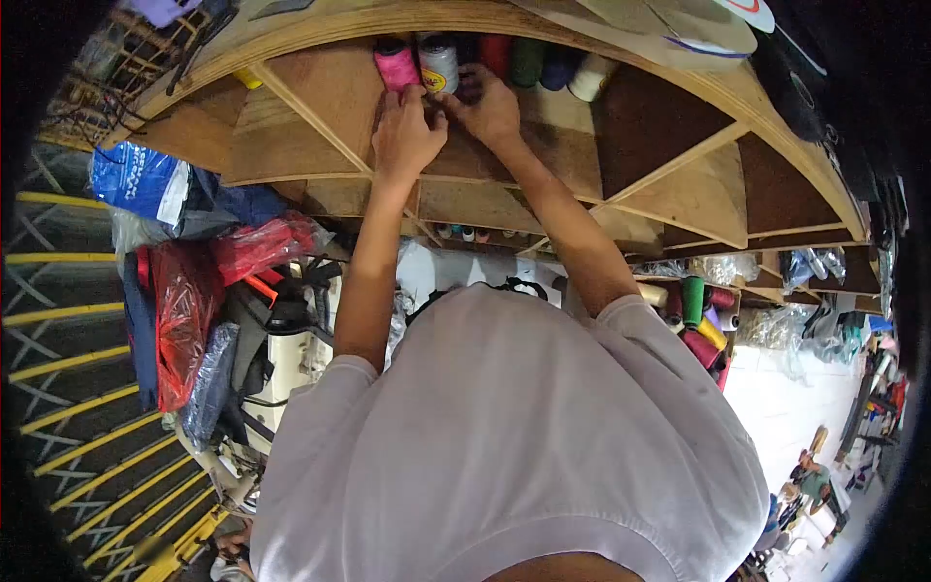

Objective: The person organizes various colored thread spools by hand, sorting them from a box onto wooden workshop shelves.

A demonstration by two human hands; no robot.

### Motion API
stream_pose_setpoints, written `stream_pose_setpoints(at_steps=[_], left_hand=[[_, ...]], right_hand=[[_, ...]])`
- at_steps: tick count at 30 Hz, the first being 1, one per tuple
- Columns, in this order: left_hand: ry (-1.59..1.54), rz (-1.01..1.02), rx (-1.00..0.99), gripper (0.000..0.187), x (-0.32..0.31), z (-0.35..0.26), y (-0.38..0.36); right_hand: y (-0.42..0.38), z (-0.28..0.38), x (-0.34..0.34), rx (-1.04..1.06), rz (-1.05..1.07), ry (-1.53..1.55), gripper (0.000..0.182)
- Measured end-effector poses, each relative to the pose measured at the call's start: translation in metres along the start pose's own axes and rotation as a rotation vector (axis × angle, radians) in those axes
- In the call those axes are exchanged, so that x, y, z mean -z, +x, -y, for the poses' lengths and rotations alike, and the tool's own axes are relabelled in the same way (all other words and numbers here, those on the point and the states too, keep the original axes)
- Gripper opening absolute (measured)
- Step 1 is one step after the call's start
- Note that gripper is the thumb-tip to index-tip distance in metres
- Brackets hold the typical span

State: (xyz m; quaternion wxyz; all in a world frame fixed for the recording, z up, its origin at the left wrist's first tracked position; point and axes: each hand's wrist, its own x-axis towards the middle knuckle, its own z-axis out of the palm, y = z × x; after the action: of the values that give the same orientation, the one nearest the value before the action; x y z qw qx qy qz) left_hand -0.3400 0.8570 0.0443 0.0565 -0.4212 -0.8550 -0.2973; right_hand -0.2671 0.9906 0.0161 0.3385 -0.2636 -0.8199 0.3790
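Note:
My left hand (408, 136) reaches up into a wooden shelf compartment, its fingers curled at the near end of a pink thread spool (397, 68). Beside it stands a pale grey thread spool (438, 60) with a yellow label. My right hand (488, 109) has its fingers bent round the right side and near end of that grey spool. The fingertips of both hands are partly hidden. Further right in the same row are a red spool (495, 55), a dark green spool (528, 62), a dark blue spool (559, 70) and a cream spool (592, 77).
The wooden shelf (320, 116) has slanting dividers and a curved front edge. Plastic-wrapped red garments (184, 310) hang at left, by a yellow folding gate (73, 369). A sewing machine (291, 373) is partly visible. More thread cones (692, 303) lie at right.

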Motion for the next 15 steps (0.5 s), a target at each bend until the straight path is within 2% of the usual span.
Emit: stream_pose_setpoints(at_steps=[2, 4, 7, 11, 15], left_hand=[[0.065, -0.075, -0.082, 0.042, -0.003, 0.003, 0.001], [0.000, -0.047, -0.096, 0.040, -0.003, 0.005, 0.001], [-0.024, -0.040, -0.040, 0.032, -0.005, 0.006, 0.006], [-0.004, -0.087, -0.088, 0.034, -0.011, 0.010, 0.007], [-0.060, -0.009, -0.030, 0.034, -0.005, 0.002, 0.006]], right_hand=[[-0.002, 0.006, 0.003, -0.068, 0.024, -0.074, 0.058], [-0.003, 0.004, 0.002, -0.041, -0.001, -0.078, 0.058], [-0.001, -0.001, 0.002, -0.020, 0.009, -0.046, 0.058], [-0.002, 0.004, 0.003, -0.019, 0.022, -0.036, 0.059], [-0.004, 0.010, 0.002, -0.103, 0.001, -0.129, 0.059]])
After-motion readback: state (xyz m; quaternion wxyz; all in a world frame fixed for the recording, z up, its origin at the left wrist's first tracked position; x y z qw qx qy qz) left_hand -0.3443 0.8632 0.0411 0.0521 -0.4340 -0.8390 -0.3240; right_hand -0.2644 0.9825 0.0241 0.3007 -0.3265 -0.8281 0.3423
